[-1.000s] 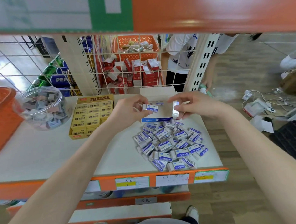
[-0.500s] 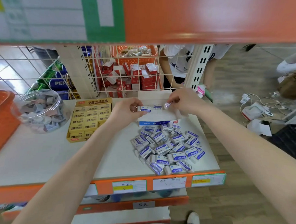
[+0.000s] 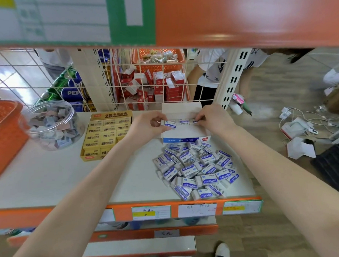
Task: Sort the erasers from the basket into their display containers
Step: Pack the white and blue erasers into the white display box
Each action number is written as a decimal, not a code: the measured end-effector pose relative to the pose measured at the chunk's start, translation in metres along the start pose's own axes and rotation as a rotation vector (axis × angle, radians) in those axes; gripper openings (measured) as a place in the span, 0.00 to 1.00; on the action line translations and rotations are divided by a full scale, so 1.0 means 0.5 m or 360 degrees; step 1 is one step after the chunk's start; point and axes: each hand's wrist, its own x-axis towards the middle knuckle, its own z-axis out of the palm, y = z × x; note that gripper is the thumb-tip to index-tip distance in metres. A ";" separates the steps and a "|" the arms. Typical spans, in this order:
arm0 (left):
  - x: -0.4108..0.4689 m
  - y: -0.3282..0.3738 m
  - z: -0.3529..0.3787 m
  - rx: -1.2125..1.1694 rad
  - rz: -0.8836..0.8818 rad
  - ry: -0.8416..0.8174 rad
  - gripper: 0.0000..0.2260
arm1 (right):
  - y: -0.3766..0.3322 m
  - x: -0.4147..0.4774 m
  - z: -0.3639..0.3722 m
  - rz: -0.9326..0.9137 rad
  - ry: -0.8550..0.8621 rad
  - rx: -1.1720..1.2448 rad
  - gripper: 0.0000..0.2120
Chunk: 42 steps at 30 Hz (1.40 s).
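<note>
A white display box (image 3: 186, 134) with a blue front edge stands open at the back of the shelf. Inside it lies a short row of blue-and-white erasers (image 3: 184, 121). My left hand (image 3: 147, 125) pinches the left eraser of the row, marked ERASER. My right hand (image 3: 212, 118) pinches the right end of the row. A loose pile of the same erasers (image 3: 197, 169) lies on the shelf in front of the box. An orange basket (image 3: 3, 126) sits at the far left edge.
A yellow box of 2B erasers (image 3: 105, 134) stands left of the white box. A clear round jar of grey erasers (image 3: 51, 124) lies beside the basket. Wire mesh (image 3: 153, 79) closes the shelf's back. An orange shelf (image 3: 238, 18) hangs overhead. A person (image 3: 216, 73) stands behind.
Both hands moved forward and down from above the box into it, setting the erasers they held in a row against the box's back.
</note>
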 end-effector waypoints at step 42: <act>0.012 -0.022 -0.024 0.0271 -0.0014 -0.0279 0.29 | -0.108 0.011 0.024 0.0023 -0.0197 0.0188 0.06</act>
